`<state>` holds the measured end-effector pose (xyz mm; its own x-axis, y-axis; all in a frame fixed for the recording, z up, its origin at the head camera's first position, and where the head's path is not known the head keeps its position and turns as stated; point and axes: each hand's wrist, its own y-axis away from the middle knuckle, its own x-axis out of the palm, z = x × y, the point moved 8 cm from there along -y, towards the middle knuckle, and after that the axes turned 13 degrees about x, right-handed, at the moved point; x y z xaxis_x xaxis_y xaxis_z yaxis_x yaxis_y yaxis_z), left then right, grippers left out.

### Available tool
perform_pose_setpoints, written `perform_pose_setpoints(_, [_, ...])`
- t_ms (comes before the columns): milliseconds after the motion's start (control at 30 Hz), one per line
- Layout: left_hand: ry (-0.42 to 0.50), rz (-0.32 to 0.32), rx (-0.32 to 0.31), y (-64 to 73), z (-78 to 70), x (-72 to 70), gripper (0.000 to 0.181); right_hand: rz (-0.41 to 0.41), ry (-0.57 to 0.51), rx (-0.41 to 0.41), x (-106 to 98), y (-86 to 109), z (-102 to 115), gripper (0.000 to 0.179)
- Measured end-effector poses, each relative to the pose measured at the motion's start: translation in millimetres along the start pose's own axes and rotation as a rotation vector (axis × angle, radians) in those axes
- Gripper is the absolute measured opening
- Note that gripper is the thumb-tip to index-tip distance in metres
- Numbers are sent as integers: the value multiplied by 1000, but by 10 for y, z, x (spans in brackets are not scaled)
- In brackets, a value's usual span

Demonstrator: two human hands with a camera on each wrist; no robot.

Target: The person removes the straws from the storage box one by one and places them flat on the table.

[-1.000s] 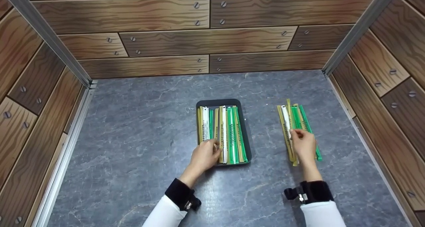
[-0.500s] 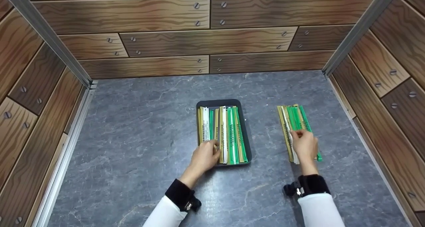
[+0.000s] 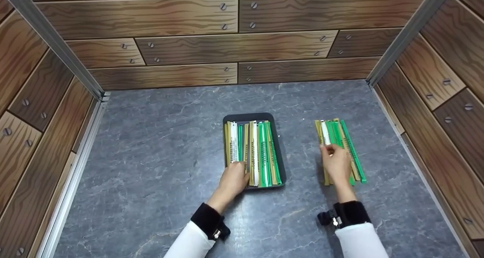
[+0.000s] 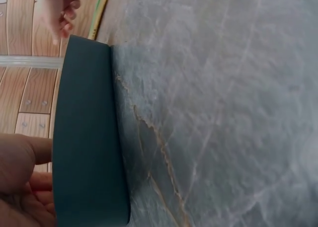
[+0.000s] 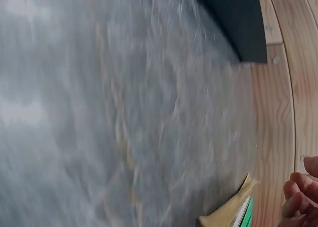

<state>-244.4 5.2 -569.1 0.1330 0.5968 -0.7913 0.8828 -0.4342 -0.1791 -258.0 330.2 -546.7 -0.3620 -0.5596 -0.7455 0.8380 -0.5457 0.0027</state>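
Sticks [image 3: 352,149] lie in a row on the surface [image 3: 159,156], R of the dark tray [image 3: 247,116], which holds more. R hand [image 3: 336,161] is over the row, fingers bent; can't tell if they pinch one. L hand [image 3: 233,178] is at the tray's near-L part, fingers bent, grip hidden. Step prob. = picking out or straightening sticks; next move seems to need a light pinch w/o dragging neighbours

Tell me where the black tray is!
In the head view, the black tray is near the middle, with the left hand at its near-left corner and loose packets to its right.
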Motion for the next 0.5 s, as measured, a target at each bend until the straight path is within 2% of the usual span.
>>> perform_pose_setpoints(333, [-154,-5,12,-39,-22,45,9,30,-49,-134,115,215,294,23])
perform_pose_setpoints(500, [-225,-16,23,-58,-57,42,10,56,-75,-156,163,296,381,23])
